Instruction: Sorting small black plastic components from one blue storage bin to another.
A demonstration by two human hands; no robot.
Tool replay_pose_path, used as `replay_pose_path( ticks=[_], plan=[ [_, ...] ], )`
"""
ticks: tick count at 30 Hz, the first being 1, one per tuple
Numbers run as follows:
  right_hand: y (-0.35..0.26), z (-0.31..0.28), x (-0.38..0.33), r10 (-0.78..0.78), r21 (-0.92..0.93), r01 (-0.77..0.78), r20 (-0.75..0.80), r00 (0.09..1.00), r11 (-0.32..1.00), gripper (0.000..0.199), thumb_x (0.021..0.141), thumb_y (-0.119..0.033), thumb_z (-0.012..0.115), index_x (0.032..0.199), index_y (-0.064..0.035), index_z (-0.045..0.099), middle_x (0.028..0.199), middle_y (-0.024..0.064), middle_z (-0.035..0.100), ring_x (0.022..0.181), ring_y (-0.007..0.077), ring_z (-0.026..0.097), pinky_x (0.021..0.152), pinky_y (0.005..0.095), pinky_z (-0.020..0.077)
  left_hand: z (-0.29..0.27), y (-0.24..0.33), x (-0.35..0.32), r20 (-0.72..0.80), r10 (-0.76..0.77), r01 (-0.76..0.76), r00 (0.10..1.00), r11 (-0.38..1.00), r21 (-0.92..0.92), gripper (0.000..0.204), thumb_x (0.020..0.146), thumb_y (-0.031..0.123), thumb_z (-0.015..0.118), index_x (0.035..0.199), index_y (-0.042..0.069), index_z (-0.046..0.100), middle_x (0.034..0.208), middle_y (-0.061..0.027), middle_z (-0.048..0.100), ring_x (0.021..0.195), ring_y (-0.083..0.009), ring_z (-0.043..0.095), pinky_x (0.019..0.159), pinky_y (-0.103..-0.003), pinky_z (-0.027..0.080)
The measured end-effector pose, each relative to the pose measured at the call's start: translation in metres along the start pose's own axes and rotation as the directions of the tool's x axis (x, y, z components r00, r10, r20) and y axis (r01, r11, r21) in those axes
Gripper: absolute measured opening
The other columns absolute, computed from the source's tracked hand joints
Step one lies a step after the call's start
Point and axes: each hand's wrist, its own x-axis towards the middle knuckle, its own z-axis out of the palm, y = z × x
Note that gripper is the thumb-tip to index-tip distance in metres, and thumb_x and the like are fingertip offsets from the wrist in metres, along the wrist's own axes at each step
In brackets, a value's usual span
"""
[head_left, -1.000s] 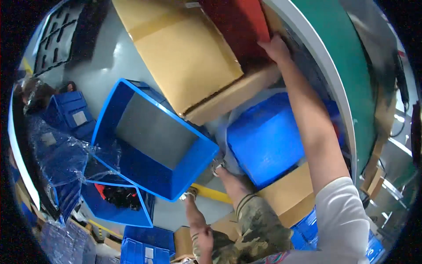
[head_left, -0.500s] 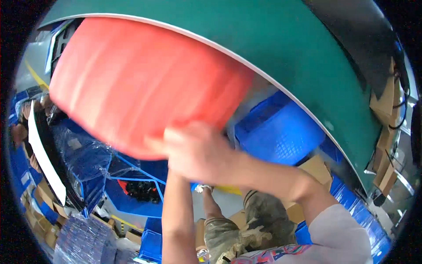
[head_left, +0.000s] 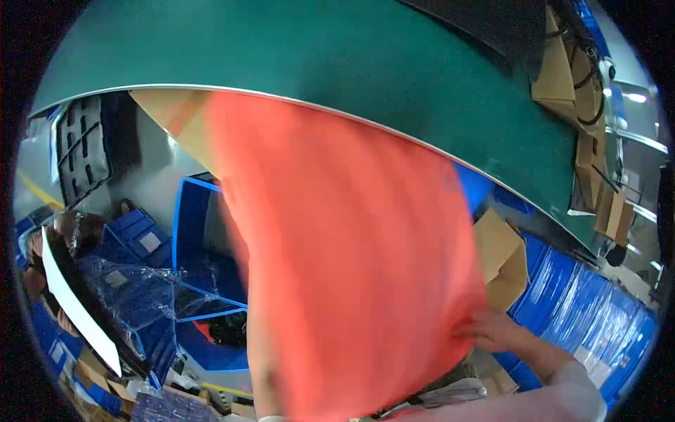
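Observation:
A large soft red sheet (head_left: 351, 260), perhaps a plastic bag, hangs in front of me from the table edge down toward my lap. It is smeared by motion. My right hand (head_left: 492, 330) grips its lower right edge, with the fingers on the red material. Along the sheet's left side my left forearm (head_left: 259, 337) reaches up. The fingers of that hand are blurred and covered by the red material, so their hold cannot be made out. Beyond the sheet lies the green tabletop (head_left: 246, 49) with its pale rim.
A brown cardboard piece (head_left: 172, 119) shows behind the sheet's upper left. Blue bins (head_left: 186, 232) stand at left, near a dark panel with a white edge (head_left: 77, 302) by another person's hands. Right of me are an open carton (head_left: 503, 257) and film-wrapped blue crates (head_left: 590, 309).
The red sheet has swung from the upper left to hang down before me. My hands, close together before, are now apart, the right one at the sheet's right edge. The view has shifted.

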Motion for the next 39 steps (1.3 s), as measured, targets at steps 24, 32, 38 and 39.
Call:
replay_pose_path(
  ticks=[24, 32, 38, 39],
  plan=[
    [0.142, 0.182, 0.091, 0.456, -0.206, -0.499, -0.224, 0.861, 0.842, 0.04, 0.079, -0.012, 0.053, 0.118, -0.0195, 0.055, 0.087, 0.0105, 0.052, 0.079, 0.0268, 0.055, 0.07, 0.0387, 0.0473, 0.042, 0.077, 0.101, 0.558, 0.331, -0.633, 0.761, 0.565, 0.528, 0.046, 0.077, 0.007, 0.053, 0.121, 0.018, 0.048, 0.13, -0.0035, 0.045, 0.125, -0.028, 0.035, 0.105, -0.051, 0.023],
    [0.224, 0.164, 0.074, 0.445, -0.362, -0.434, -0.058, 0.894, 0.825, 0.046, 0.073, -0.004, 0.054, 0.117, -0.0165, 0.055, 0.099, 0.0097, 0.055, 0.1, 0.0289, 0.052, 0.082, 0.0389, 0.0457, 0.019, -0.009, -0.042, 0.194, 0.26, -0.287, 0.946, 0.949, 0.128, 0.057, 0.069, -0.004, 0.051, 0.124, 0.005, 0.044, 0.128, -0.0181, 0.044, 0.12, -0.0358, 0.039, 0.102, -0.045, 0.029],
    [0.24, 0.153, 0.15, 0.379, -0.159, -0.485, -0.438, 0.815, 0.86, 0.05, 0.074, -0.001, 0.046, 0.124, -0.0054, 0.047, 0.123, 0.0192, 0.047, 0.115, 0.0343, 0.044, 0.097, 0.0437, 0.0361, 0.0, -0.049, -0.248, 0.375, -0.214, 0.234, 0.902, 0.972, -0.009, 0.047, 0.068, -0.003, 0.053, 0.115, 0.003, 0.05, 0.117, -0.0189, 0.05, 0.112, -0.0368, 0.044, 0.098, -0.043, 0.035],
    [0.238, 0.132, 0.172, 0.202, -0.304, -0.405, -0.526, 0.826, 0.863, 0.052, 0.074, -0.001, 0.046, 0.126, -0.0032, 0.044, 0.125, 0.0208, 0.045, 0.116, 0.0363, 0.042, 0.099, 0.0443, 0.034, -0.006, -0.05, -0.276, 0.408, -0.304, 0.348, 0.861, 0.937, -0.037, 0.044, 0.07, -0.002, 0.053, 0.113, 0.003, 0.051, 0.114, -0.019, 0.051, 0.11, -0.037, 0.045, 0.097, -0.042, 0.036]
  ],
)
